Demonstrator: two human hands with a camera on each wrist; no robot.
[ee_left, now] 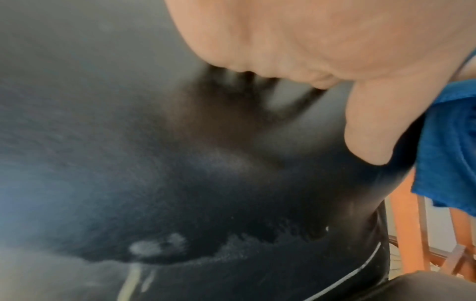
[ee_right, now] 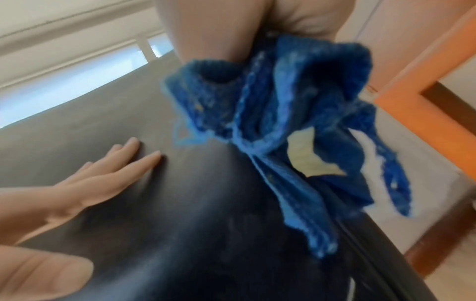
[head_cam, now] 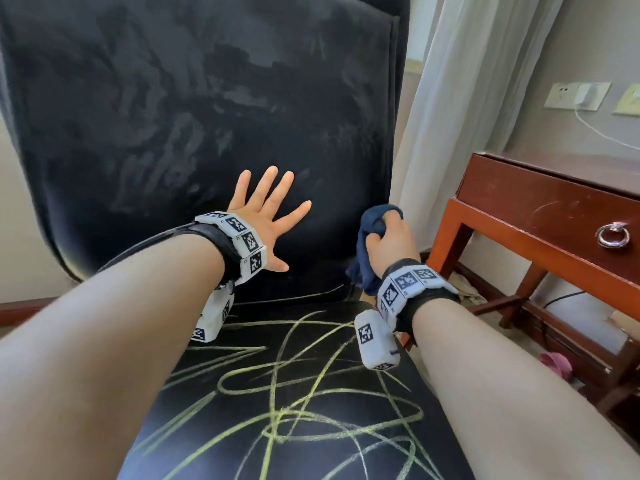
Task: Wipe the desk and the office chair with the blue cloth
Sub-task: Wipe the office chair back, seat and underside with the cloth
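The seat (head_cam: 311,403) lies nearest, black and scrawled with yellow lines. Above it the chair's backrest (head_cam: 194,109) shows smeared, damp-looking patches. The left hand (head_cam: 263,220) is pressed flat on the lower backrest, grip fully spread, holding nothing. The right hand (head_cam: 391,244), at the backrest's right edge, has its grip closed round the bunched cloth (head_cam: 367,251), whose tail hangs down. Just right of the chair stand a curtain (head_cam: 460,98) and the desk (head_cam: 540,202), with a narrow gap between.
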